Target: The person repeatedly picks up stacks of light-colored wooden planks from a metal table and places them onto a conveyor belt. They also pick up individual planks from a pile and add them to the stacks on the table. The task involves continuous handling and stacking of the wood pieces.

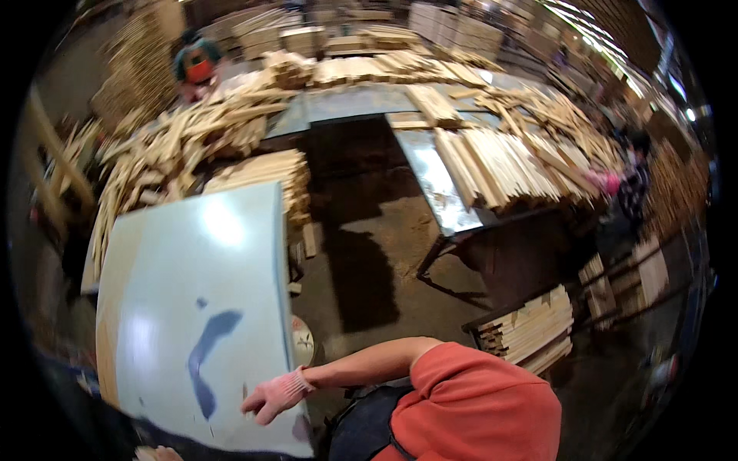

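Note:
My right hand (277, 396), in a pale pink work glove, reaches leftward over a shiny light-blue tabletop (161, 269). Its fingers are somewhat apart, and I see nothing held in them. The orange sleeve (461, 384) and a dark apron (369, 426) show beside the arm. Beyond the fingertips, a dark curved worn patch (201, 361) marks the tabletop. At the lower left edge, a blurred pale shape that seems to be my left hand (160, 454) is mostly cut off; its fingers cannot be made out.
Loose wooden strips (184, 142) are heaped behind the tabletop. Boards (500, 165) lie in rows on a metal table (442, 180) across a dark gap. Bundled strips (530, 330) stand low behind me. One co-worker (632, 180) handles boards at right; another person (196, 65) stands far left.

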`<state>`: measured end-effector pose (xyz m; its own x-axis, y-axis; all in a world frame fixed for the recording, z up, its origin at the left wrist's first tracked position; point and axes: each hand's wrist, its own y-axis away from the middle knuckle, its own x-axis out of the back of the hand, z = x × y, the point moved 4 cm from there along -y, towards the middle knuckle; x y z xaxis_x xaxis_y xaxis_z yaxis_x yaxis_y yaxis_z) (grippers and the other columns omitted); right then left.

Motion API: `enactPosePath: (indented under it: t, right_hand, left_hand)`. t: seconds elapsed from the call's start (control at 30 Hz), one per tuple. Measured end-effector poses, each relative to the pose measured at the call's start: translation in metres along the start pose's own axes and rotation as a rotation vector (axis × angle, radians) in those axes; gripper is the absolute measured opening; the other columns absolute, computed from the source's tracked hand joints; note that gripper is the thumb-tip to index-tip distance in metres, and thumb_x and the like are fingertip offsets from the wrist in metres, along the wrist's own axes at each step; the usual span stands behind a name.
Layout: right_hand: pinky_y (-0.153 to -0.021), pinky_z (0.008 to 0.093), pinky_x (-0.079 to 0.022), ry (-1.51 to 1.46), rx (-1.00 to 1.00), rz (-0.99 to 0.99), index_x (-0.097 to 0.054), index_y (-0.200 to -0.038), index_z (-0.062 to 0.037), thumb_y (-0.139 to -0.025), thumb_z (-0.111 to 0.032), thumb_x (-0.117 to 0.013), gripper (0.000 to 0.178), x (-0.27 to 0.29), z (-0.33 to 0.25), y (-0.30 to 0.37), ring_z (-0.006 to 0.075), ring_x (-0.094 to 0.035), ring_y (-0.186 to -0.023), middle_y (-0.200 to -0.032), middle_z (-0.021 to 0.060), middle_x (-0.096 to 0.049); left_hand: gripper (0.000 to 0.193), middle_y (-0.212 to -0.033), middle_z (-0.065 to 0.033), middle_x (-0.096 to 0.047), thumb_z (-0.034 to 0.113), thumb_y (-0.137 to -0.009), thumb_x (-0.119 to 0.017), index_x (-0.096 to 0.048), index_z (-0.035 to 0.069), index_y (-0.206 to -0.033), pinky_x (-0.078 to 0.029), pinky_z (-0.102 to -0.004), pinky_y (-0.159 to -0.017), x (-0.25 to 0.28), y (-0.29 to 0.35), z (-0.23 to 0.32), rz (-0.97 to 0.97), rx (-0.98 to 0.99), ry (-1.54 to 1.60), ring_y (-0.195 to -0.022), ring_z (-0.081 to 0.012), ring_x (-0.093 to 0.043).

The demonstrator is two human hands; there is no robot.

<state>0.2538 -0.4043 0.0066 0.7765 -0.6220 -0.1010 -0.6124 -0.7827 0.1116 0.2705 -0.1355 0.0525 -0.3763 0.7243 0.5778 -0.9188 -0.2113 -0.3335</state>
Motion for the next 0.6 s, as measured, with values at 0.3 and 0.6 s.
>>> enactPosePath:
  t: [0.3,0.6]
  right_hand:
    - [-0.068,0.0316,-0.043,-0.451,-0.282,1.138,-0.06,-0.093,-0.0072,-0.096,-0.035,-0.067,0.029,0.201,0.125,0.393,0.0112,-0.048,-0.078,-0.087,-0.0011,-0.056]
    - [-0.057,0.0257,-0.04,-0.943,-0.342,1.662,-0.062,-0.111,-0.0134,-0.102,-0.026,-0.07,0.018,0.178,0.266,0.595,0.0077,-0.051,-0.069,-0.087,-0.0058,-0.056]
  left_hand:
    - [0.059,-0.153,-0.0219,-0.055,0.036,-0.112,-0.049,-0.046,0.0,-0.158,-0.045,-0.05,-0.118,-0.338,-0.043,-0.003,-0.469,0.346,0.642,-0.137,-0.0363,-0.056]
    - [0.045,-0.123,-0.01,-0.072,0.023,-0.107,-0.066,-0.062,-0.004,-0.143,-0.057,-0.0351,-0.094,-0.543,0.085,0.276,-1.275,0.257,0.567,-0.103,-0.0183,-0.069]
